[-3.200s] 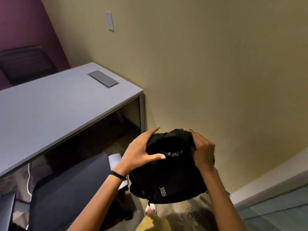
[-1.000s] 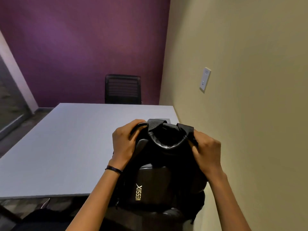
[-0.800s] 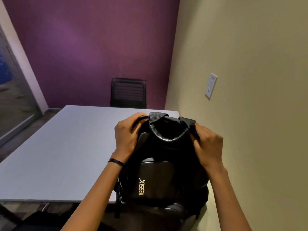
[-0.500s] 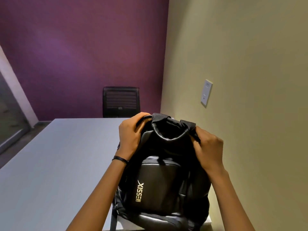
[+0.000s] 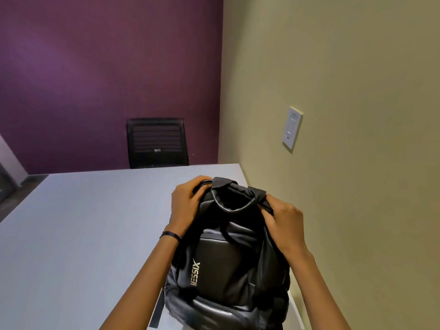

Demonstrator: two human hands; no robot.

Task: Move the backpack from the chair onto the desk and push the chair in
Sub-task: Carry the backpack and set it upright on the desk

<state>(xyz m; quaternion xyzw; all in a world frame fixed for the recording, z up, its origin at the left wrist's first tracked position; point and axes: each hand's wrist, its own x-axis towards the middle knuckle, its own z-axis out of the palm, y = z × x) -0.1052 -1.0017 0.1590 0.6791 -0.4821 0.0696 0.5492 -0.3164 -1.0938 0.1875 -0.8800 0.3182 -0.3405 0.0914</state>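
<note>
"MESSIX" backpack (image 5: 228, 265) in hands (image 5: 188, 206)

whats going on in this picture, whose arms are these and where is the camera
No machine here: a person wears a wide-angle camera on the head, looking forward and down, so the arms reaching in from the bottom are that person's own. There is only this one view.

The left hand, with a thin dark band at the wrist, and the right hand both grip the top of a black backpack with gold lettering, fingers curled round its upper edge beside the carry loop.

The backpack stands upright at the near right corner of a pale grey desk, close to the beige wall. Whether it rests fully on the desk cannot be told. Nothing else lies on the visible desk.

A black mesh-backed chair stands beyond the far edge, against the purple wall.
</note>
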